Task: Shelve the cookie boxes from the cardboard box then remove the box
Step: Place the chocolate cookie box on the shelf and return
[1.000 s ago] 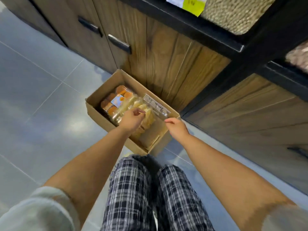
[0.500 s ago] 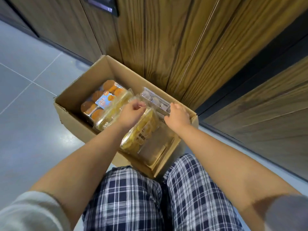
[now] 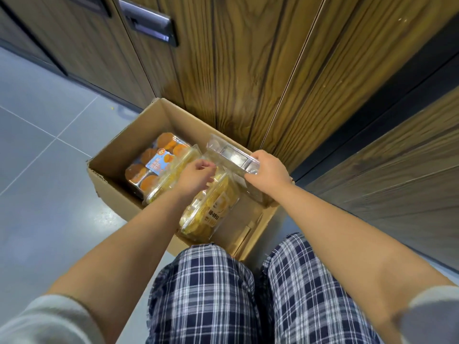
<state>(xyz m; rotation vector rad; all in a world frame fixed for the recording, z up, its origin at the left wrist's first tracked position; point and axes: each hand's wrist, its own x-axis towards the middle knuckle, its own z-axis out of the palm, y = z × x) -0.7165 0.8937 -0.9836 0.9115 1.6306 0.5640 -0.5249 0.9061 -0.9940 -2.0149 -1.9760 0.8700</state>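
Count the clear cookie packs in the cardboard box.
4: an orange-cookie pack at left, a yellow pack beside it, a second yellow pack under the left hand, a clear pack in the right hand. Others may be hidden.

brown cardboard box (image 3: pixel 111 178), navy-white plaid shorts (image 3: pixel 206 289), grey floor tiles (image 3: pixel 44 145)

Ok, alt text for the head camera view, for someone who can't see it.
A person's right hand grips a clear cookie pack and the left hand holds a yellow cookie pack, inside an open cardboard box on a tiled floor; an orange cookie pack lies beside them.
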